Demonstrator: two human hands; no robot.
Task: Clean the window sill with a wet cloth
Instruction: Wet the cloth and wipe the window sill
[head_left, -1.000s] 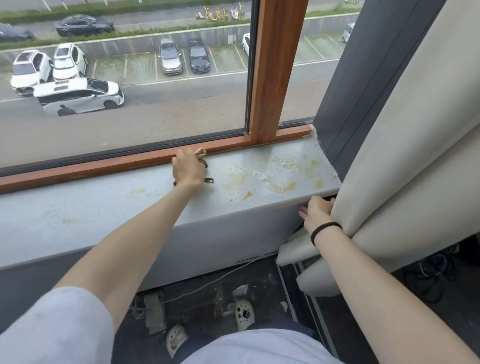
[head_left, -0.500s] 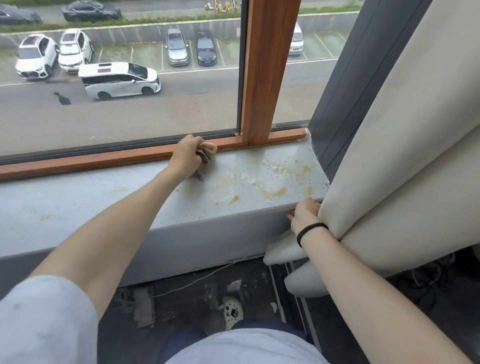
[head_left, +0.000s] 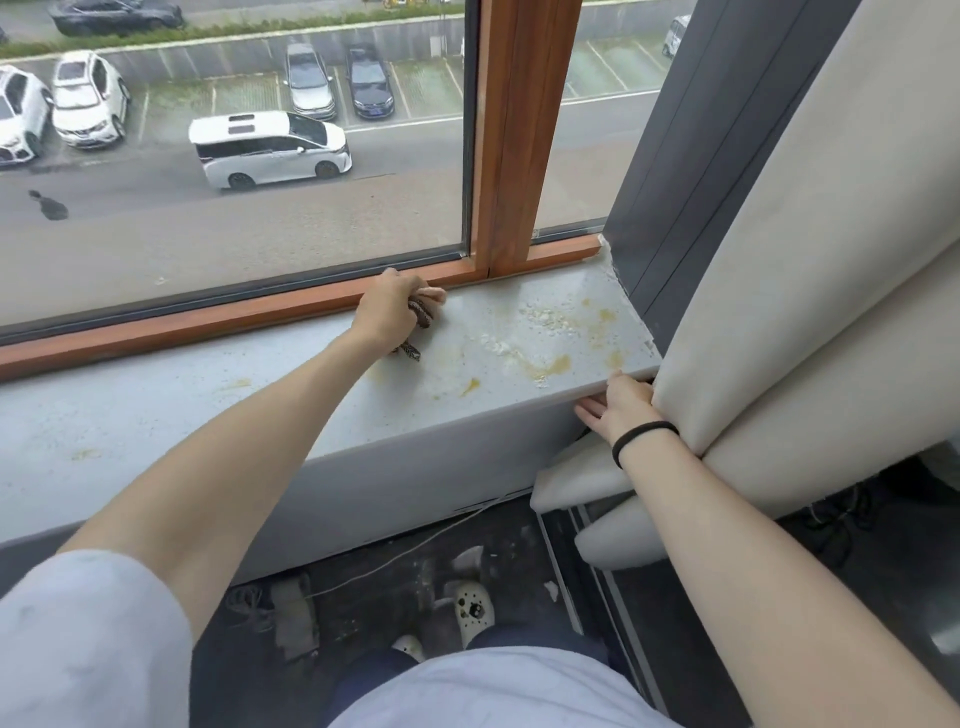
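My left hand (head_left: 387, 312) at mid-frame, fingers curled round dark patterned cloth (head_left: 420, 315), on stained sill (head_left: 156, 415) against wooden window frame (head_left: 208, 325). My right hand (head_left: 621, 408) at sill's right front edge, fingers straight, beside curtain (head_left: 779, 312).

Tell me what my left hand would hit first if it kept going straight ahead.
Probably the wooden window frame, near where its bottom rail meets the upright post. The left hand, gripping a dark patterned cloth, sits close by that rail; depth is unclear.
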